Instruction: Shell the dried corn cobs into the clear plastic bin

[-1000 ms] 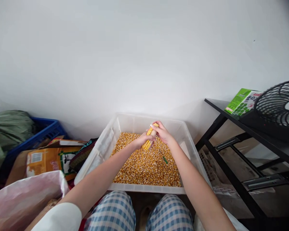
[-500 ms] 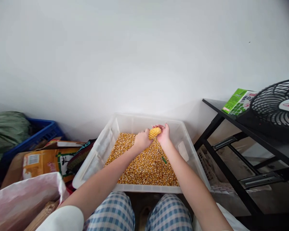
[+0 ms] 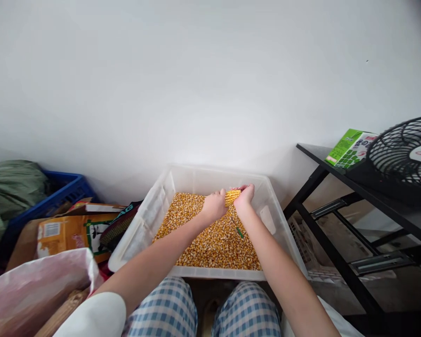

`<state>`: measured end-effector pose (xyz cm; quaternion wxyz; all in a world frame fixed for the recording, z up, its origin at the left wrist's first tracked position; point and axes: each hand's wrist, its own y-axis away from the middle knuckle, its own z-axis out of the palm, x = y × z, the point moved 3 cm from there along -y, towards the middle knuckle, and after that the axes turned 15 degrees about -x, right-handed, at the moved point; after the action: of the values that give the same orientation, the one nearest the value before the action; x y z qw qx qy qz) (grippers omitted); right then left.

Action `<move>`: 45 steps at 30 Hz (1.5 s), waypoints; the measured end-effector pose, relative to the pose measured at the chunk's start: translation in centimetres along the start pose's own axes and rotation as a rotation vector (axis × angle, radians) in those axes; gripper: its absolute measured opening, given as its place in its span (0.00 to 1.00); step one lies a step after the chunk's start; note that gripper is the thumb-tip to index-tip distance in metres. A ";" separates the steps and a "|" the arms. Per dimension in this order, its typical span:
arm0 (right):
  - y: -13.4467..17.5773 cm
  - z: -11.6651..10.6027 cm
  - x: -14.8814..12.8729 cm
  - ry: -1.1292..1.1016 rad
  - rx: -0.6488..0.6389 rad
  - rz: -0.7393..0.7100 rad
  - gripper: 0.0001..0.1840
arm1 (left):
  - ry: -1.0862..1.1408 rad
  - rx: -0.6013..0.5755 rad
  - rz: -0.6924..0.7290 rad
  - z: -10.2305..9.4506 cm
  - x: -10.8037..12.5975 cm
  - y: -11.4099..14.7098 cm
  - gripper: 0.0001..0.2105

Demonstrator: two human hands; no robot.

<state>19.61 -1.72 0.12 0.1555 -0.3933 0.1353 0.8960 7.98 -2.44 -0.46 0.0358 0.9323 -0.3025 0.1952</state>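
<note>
A yellow corn cob is held level above the bin between both hands. My left hand is closed round its left end. At the other end, my right hand grips the cob, its fingertips partly hidden behind. Below them, loose corn kernels cover the floor of a translucent plastic bin. On the kernels, beneath my right wrist, lies a small green object, too small to name.
To the left stand a white sack with bare cobs, an orange package and a blue crate. On the right, a black table carries a green box and a fan. A white wall rises behind the bin.
Both hands have moved slightly right with the corn cob. The cob now lies more level, and my right hand has closed further over its right end.
</note>
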 end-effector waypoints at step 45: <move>-0.7 1.2 2.3 0.117 -0.327 0.173 0.21 | 0.366 -0.029 -0.147 0.7 -1.0 -0.1 0.25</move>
<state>17.61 -0.24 -0.95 0.0040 -0.4517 0.0301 0.8916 7.55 -1.97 -1.45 0.1178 0.9002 -0.2250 0.3538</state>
